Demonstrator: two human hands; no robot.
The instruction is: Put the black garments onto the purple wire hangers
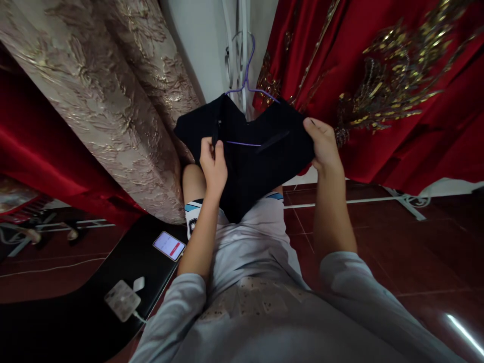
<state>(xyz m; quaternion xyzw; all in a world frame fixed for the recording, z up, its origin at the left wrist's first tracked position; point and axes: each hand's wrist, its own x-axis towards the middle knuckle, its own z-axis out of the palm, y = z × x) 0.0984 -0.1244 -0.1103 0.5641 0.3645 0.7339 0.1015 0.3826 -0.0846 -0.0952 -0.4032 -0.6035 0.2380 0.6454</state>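
Note:
A black garment (257,166) hangs on a purple wire hanger (247,75) in front of me, above my lap. My left hand (214,164) pinches the garment's left side near a black strap. My right hand (323,143) grips the garment's upper right edge. The hanger's lower bar (244,144) shows as a thin purple line across the cloth, and its hook rises against the white wall. The lower part of the garment drapes over my grey shorts.
A beige embroidered curtain (113,91) hangs at the left and a red curtain with gold embroidery (385,85) at the right. A phone with a lit screen (169,245) and a white power strip (123,300) lie on a black seat (75,312). The floor is dark red tile (397,242).

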